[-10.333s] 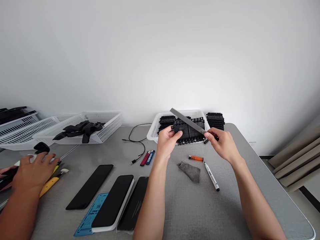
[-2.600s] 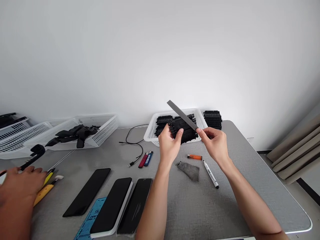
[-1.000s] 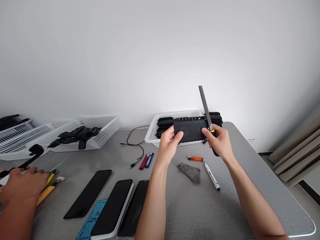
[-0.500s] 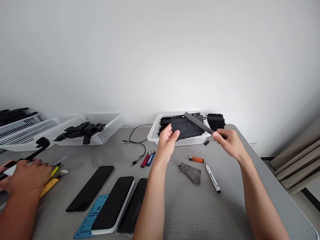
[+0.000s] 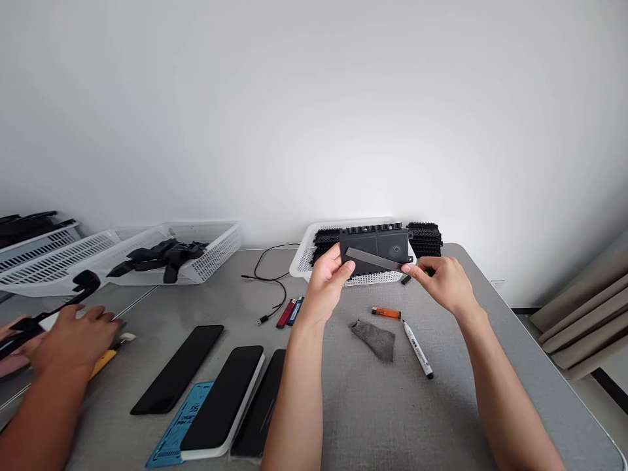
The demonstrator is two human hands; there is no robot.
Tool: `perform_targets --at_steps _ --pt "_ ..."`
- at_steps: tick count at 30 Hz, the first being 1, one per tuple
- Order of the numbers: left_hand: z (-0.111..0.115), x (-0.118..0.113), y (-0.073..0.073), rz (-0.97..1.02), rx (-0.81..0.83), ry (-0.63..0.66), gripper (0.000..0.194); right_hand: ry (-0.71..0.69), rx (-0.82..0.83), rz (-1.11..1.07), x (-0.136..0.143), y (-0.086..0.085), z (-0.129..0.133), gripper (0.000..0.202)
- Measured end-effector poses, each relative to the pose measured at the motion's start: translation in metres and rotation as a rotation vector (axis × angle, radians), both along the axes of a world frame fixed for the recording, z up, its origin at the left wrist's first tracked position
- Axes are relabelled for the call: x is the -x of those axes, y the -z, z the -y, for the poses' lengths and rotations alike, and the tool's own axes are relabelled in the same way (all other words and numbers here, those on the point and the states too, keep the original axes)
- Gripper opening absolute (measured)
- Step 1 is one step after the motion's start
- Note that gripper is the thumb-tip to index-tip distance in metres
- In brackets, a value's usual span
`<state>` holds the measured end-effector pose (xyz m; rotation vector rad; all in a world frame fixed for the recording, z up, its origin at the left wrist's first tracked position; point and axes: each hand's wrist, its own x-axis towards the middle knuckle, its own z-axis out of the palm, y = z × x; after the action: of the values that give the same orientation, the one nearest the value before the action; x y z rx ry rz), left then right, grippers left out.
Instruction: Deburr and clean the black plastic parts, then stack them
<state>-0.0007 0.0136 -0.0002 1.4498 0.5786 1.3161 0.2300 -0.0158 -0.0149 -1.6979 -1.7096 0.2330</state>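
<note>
A black plastic panel [image 5: 385,243] is held by the left grip [image 5: 328,280] before a white basket [image 5: 377,278] above the tabletop [image 5: 392,418], while a flat file [image 5: 373,259], clasped in the right grip [image 5: 444,281], is best drawn level, with light pressure.

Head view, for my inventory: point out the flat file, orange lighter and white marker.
Flat file [image 5: 375,260], head view, middle of the blade.
Orange lighter [image 5: 388,314], head view, body.
White marker [image 5: 417,348], head view, barrel.

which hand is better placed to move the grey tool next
Likely the right hand: it grips the grey tool at one end, while the left hand holds the black part.
</note>
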Motion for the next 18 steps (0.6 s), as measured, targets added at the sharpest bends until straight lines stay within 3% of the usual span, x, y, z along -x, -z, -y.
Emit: perform_targets --at_steps 7,18 --pt "-0.002 0.0 0.001 0.009 0.01 0.032 0.048 0.013 -0.016 0.023 -0.008 0.001 -0.004 0.073" --pt "0.001 0.002 0.0 -0.02 -0.001 -0.052 0.047 -0.004 -0.059 0.044 -0.009 0.002 -0.003 0.074"
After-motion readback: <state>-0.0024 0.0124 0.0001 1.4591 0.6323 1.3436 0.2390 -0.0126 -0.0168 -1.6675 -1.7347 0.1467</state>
